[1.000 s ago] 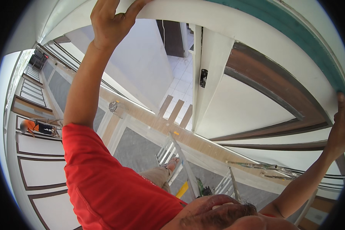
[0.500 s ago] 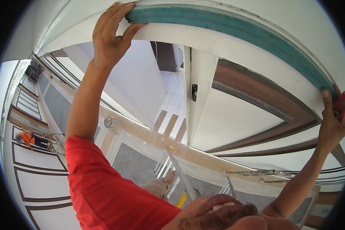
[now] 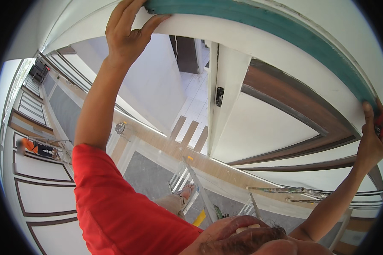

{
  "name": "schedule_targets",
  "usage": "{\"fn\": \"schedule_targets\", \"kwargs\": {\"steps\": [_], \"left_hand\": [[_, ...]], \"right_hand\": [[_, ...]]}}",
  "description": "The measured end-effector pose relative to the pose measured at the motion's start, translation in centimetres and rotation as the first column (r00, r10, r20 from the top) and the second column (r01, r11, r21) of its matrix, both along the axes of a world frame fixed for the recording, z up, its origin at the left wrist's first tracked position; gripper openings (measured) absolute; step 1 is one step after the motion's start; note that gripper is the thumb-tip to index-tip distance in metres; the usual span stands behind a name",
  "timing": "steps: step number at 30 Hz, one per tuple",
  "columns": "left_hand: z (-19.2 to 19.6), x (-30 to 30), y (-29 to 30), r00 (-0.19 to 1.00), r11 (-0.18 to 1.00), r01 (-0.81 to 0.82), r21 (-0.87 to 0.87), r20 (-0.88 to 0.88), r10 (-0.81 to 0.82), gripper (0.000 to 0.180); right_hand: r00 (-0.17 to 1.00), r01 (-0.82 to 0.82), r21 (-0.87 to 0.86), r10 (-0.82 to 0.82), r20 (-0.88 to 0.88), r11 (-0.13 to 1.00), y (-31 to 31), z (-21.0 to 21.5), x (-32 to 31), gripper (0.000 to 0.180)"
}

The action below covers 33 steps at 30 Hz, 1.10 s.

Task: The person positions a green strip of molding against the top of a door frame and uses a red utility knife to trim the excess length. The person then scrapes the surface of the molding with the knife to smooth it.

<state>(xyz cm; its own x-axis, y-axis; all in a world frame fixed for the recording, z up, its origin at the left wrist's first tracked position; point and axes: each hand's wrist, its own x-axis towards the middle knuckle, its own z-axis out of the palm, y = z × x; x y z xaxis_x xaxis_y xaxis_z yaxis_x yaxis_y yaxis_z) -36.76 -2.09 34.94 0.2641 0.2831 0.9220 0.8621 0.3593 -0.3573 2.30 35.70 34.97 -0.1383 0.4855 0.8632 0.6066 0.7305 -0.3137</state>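
Touching teal strip [image 3: 281,26]; left hand [image 3: 126,37] cropped above.

Long teal strip [image 3: 259,18] above the doorway [image 3: 212,106]

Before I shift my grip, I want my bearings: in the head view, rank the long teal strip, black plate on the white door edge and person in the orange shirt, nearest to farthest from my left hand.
From the left hand:
1. Long teal strip: its end at the hand.
2. Black plate: lower, rightward.
3. Person in the orange shirt: far left, background.
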Motion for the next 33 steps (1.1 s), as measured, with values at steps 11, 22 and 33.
{"fn": "schedule_targets", "kwargs": {"steps": [11, 22, 33], "left_hand": [[-7.3, 8.5, 7.2, 0.985, 0.975, 0.105, -0.196, -0.112, -0.128, 0.064], [-5.1, 15.1, 17.7, 0.981, 0.940, 0.182, -0.290, -0.009, -0.193, 0.088], [-4.7, 16.1, 18.6, 0.997, 0.943, 0.067, -0.326, -0.017, -0.077, 0.093]], "right_hand": [[0.831, -0.518, 0.034, 0.512, -0.217, 0.855, -1.1, 1.9, -0.8, 0.045], [0.997, 0.059, -0.035, -0.061, -0.047, 0.998, -2.1, 1.4, -0.5, 0.055], [0.996, -0.083, -0.055, 0.081, -0.049, 0.995, -3.6, 1.8, -0.8, 0.061]]}}
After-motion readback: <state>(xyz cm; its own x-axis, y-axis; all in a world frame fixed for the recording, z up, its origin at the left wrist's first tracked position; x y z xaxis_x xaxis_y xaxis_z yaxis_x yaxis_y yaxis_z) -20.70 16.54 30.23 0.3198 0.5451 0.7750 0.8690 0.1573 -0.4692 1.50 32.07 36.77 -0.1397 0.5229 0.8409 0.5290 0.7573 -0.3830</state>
